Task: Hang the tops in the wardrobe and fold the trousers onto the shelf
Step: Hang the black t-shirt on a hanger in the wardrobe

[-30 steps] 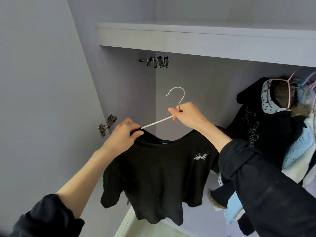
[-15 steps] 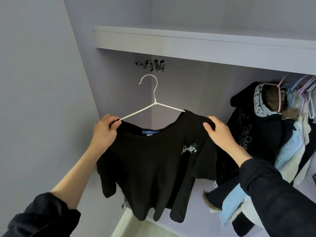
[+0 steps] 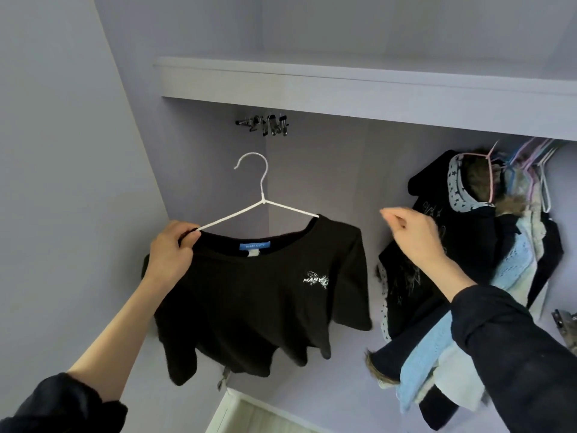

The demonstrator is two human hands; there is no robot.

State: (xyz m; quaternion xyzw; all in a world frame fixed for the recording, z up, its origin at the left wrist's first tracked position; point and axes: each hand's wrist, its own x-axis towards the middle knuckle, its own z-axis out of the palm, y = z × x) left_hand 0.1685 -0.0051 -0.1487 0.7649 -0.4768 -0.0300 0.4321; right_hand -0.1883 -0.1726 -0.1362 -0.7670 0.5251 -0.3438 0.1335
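Left hand (image 3: 170, 256) pinches the black T-shirt (image 3: 259, 292) shoulder on its white wire hanger (image 3: 260, 195); right hand (image 3: 412, 235) loosely curled, holding nothing. Light, floppy, slip-prone; better gripped at the hook.

the shelf (image 3: 359, 89) runs across the top of the wardrobe (image 3: 327, 170). just under its left end, a cluster of clips (image 3: 268, 125) hangs in the back corner. below the clips, the hanger (image 3: 260, 198) sits in front of the back wall with the top (image 3: 265, 295) draped on it. the left hand (image 3: 170, 254) grips the top's left shoulder where the hanger arm enters it. the right hand (image 3: 412, 235) is to the right of the top, apart from it, in front of the hung clothes (image 3: 487, 260), which fill the right side under the shelf.
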